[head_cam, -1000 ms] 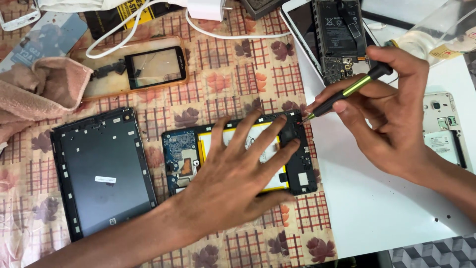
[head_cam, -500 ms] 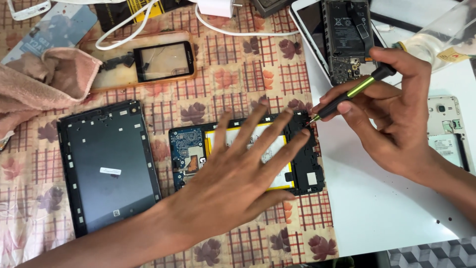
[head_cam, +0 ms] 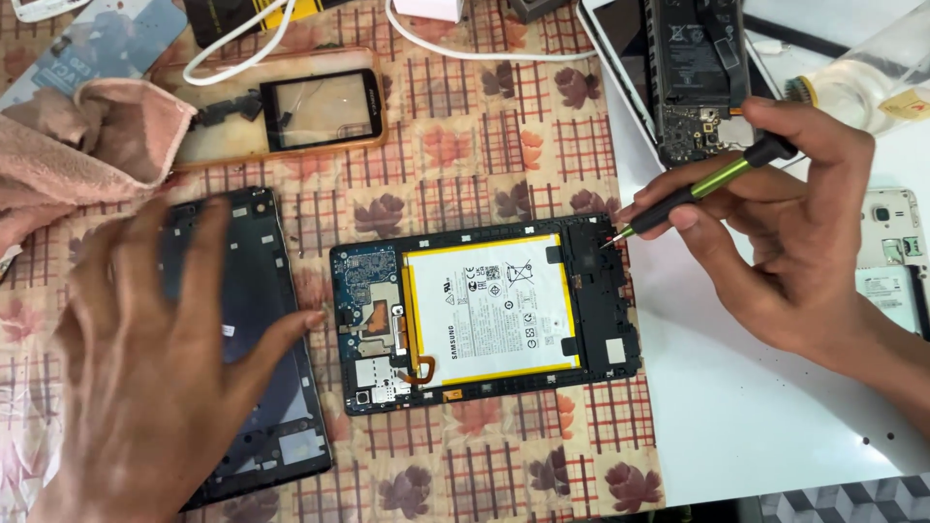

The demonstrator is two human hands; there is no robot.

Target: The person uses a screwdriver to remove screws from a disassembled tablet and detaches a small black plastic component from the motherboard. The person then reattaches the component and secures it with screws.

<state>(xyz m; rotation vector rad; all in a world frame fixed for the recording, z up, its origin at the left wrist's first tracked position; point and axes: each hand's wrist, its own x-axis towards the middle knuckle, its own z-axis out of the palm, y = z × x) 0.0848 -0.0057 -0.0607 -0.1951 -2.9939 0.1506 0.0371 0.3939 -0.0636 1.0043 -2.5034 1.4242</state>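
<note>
An opened black tablet body (head_cam: 484, 310) lies flat in the middle of the tabletop (head_cam: 775, 426), on a patterned cloth of checks and brown flowers (head_cam: 465, 145). Its back is off, showing a white battery edged in yellow (head_cam: 492, 308) in the centre and a blue circuit board (head_cam: 373, 324) at its left end.

The right hand (head_cam: 804, 252) holds a slim screwdriver with a black and green handle (head_cam: 707, 189), the fingers (head_cam: 765, 116) closed around it in a pen-like grip. The tip rests at the upper right corner of the tablet body, touching or just above the frame; which one cannot be told.

The left hand (head_cam: 165, 368) hovers spread and holding nothing, fingers wide apart, over a separate black tablet back cover (head_cam: 271, 320) that lies just left of the tablet body. Its thumb tip points towards the circuit-board end, close to it.

A pink towel (head_cam: 87, 136) sits at the upper left, and a small black touch panel in an orange frame (head_cam: 310, 107) lies above the tablet body. Another opened device (head_cam: 693, 77) lies at the upper right.
</note>
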